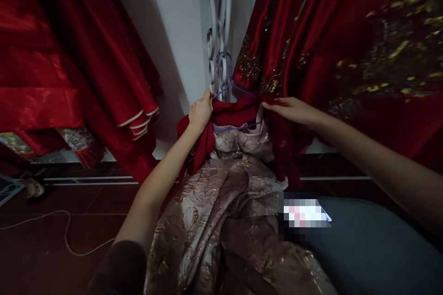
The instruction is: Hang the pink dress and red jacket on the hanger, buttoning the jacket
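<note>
A red garment hangs on a purple wire hanger, over a pinkish-gold brocade dress that spills down toward me. My left hand is closed on the left shoulder of the red garment by the hanger. On the right shoulder of that garment lies my right hand, its fingers stretched along the cloth and pinching its edge. The hanger's hook rests near a white ornate metal grille.
Red satin garments hang at the left. Red robes with gold embroidery fill the right. A white wall stands behind. A white cord lies on the dark red floor. A grey cushion sits at bottom right.
</note>
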